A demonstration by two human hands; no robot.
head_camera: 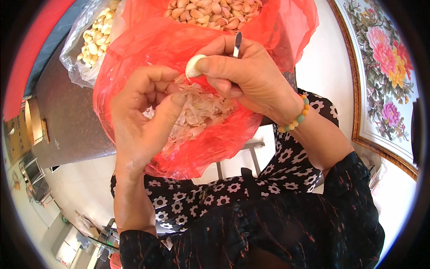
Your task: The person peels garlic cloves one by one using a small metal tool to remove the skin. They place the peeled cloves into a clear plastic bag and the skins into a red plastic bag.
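My right hand [245, 70] holds a pale peeled garlic clove [194, 67] between thumb and forefinger, and a small metal blade [237, 44] sticks up between its fingers. Close to the clove's left side is my left hand [144, 107], its fingers curled and its thumb near the fingertips; a bit of skin may be between them, but I cannot tell. Beneath both hands a red plastic bag [215, 148] lies open with a heap of papery garlic skins [198, 111] in it. Unpeeled garlic cloves [215, 11] fill red plastic at the top, and peeled cloves [97, 40] lie in a clear bag [75, 64] at upper left.
The bags rest on a dark brown tabletop [74, 124]. A framed flower picture [356, 124] stands at the right. Cardboard boxes [16, 134] are at the far left. My legs in flower-patterned trousers [221, 200] are below the red bag.
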